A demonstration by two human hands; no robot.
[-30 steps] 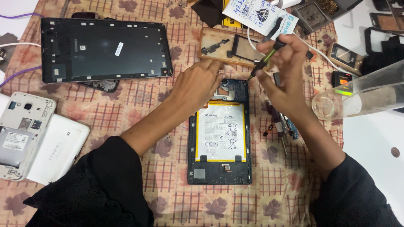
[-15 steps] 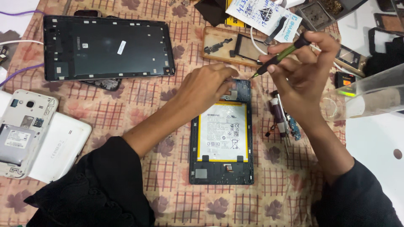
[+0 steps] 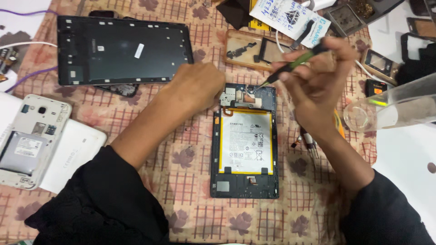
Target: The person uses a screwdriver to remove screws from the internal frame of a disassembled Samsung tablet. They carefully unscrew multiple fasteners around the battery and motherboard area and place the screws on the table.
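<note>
An opened small tablet (image 3: 245,145) lies back-up on the patterned cloth, its white battery and top circuit board bare. My left hand (image 3: 197,86) rests curled at the tablet's top left corner, touching its edge. My right hand (image 3: 318,81) holds a green-handled screwdriver (image 3: 295,63) whose dark tip points down at the top of the circuit board. A few other small tools (image 3: 309,144) lie beside the tablet, partly under my right wrist.
A large black tablet frame (image 3: 122,50) lies at the back left. A white opened phone (image 3: 29,140) sits on a white case at the left. A wooden parts tray (image 3: 254,50), a clear plastic cylinder (image 3: 395,111) and loose phone parts crowd the back right.
My left hand has drawn back to the left off the tablet's top, uncovering the circuit board. My right hand has brought the screwdriver tip down toward the board.
</note>
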